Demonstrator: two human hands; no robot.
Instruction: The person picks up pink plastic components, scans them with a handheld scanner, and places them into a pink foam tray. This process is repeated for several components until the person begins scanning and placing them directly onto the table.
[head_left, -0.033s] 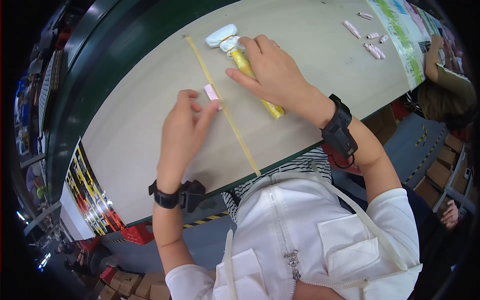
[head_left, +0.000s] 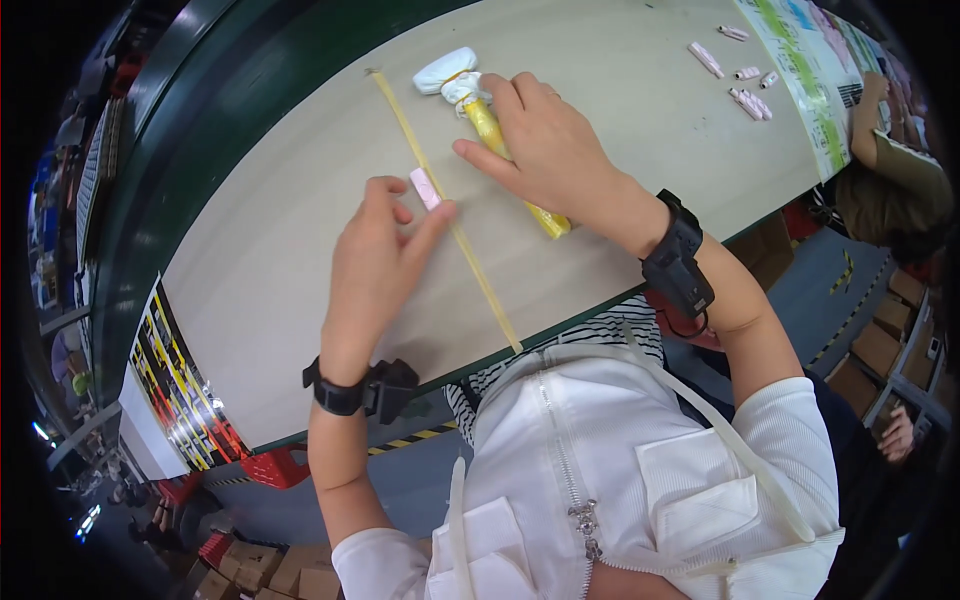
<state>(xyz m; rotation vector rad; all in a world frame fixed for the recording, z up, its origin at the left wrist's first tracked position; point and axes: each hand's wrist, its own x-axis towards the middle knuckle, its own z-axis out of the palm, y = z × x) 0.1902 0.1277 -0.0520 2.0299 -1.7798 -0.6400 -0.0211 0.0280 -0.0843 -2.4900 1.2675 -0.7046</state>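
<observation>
A small pale pink roll (head_left: 425,188) lies on the yellow tape strip (head_left: 472,253) that crosses the table. My left hand (head_left: 375,255) is beside its near end. The thumb tip meets or overlaps that end, while the curled fingers stay apart from the thumb, so the hand is open. To the right is a hammer-like tool (head_left: 486,128) with a yellow-wrapped handle and a head bundled in white. My right hand (head_left: 555,145) rests over its handle, thumb and fingers spread. An index fingertip is by the white neck; the palm hides part of the handle.
Several pink-wrapped small pieces (head_left: 748,103) lie at the far right, beside a printed sheet (head_left: 800,95). A dark green edge (head_left: 240,115) curves along the far side. Yellow and black strips (head_left: 185,385) lie at the left end. Another person's arm (head_left: 868,115) is at the right.
My left hand has shifted slightly to the right, and its thumb sits closer along the pink roll's near end. The right hand and the tool are almost unchanged.
</observation>
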